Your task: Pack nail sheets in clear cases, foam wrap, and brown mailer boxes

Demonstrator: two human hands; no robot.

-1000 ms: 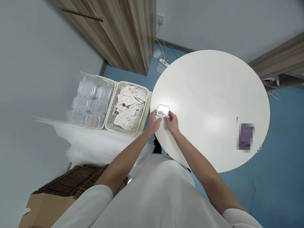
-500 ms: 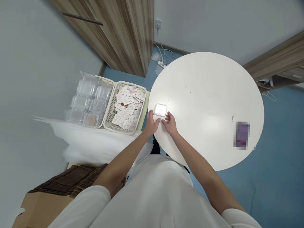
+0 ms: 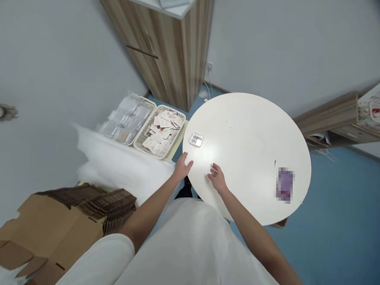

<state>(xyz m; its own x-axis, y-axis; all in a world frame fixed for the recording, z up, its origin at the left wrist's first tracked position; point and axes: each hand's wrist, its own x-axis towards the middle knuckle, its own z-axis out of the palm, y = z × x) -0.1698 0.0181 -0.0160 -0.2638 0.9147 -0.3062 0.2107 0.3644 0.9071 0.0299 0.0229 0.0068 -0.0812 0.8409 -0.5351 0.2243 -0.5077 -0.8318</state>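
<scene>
A small clear plastic case (image 3: 196, 139) with dark round items inside lies near the left edge of the round white table (image 3: 252, 130). My left hand (image 3: 182, 166), fingers apart, hovers at the table's left edge, nearer to me than the case and not touching it. Over the table to the right, my right hand (image 3: 217, 176) has its fingers spread and slightly bent, with nothing in them. A gap separates both hands from the case.
Left of the table, one basket (image 3: 138, 143) holds white cards and another (image 3: 130, 141) clear plastic boxes. White wrapping sheets (image 3: 118, 170) lie before them. Folded cardboard (image 3: 56, 225) is at lower left. A blurred purple object (image 3: 285, 184) rests on the table's right.
Both hands have drawn back from the clear case and moved farther apart. The camera view has shifted, showing more of the cabinet and cardboard.
</scene>
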